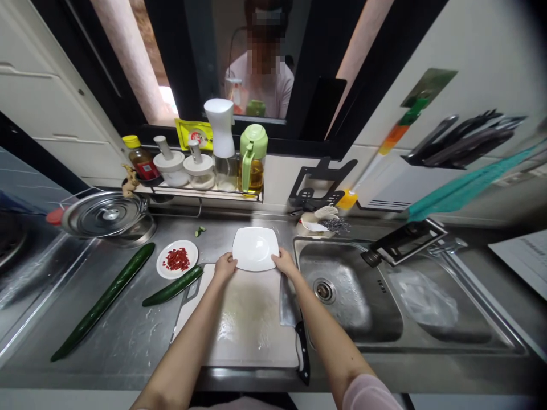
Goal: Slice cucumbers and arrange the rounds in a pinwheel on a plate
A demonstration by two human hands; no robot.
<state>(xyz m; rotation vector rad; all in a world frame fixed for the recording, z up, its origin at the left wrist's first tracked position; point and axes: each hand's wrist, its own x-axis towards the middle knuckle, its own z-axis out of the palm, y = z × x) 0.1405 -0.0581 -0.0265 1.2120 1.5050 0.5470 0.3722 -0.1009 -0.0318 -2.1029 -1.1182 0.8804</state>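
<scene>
A white squarish plate (255, 246) is held by its two sides at the far edge of the white cutting board (243, 319). My left hand (225, 266) grips the plate's left corner, and my right hand (285, 263) grips its right corner. Nothing lies on the plate. To the left, a round white plate (160, 269) carries chopped red pieces (176, 259). A shorter cucumber (171, 287) rests with one end at the board's upper left. A cleaver (303, 353) lies along the board's right side, its blade partly hidden by my right forearm.
A long cucumber (105, 302) lies on the steel counter at left, near a lidded pot (106, 213). Cucumber bits (199, 231) sit behind the board. Seasoning jars and an oil bottle (253, 162) line the shelf. On the right are the sink (354, 319) and a knife holder (401, 179).
</scene>
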